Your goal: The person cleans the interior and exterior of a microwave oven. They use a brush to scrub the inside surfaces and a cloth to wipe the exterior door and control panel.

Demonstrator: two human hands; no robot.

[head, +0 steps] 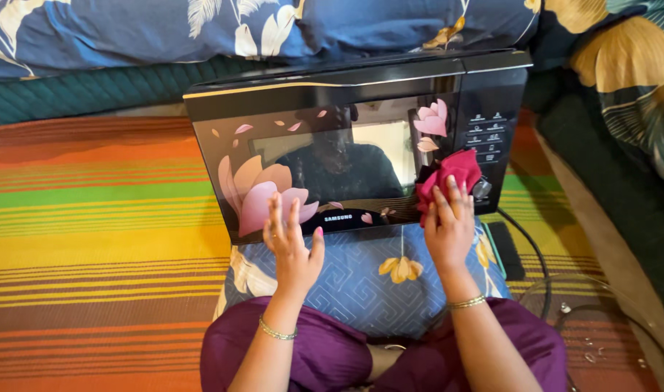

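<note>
microwave (346, 138): black, pink petals | cloth (444, 178): crimson | pillow (361, 279): blue, yellow flower | mat (92, 239): rainbow stripes

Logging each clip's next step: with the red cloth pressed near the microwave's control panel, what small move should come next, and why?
Probably a short wipe leftward across the glass door. The right hand presses the red cloth at the door's right edge beside the control panel, while the left hand hovers open at the microwave door's lower left, leaving most of the glass unwiped.

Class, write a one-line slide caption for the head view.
Right hand presses a red cloth against a black microwave; left hand open beside.
</note>
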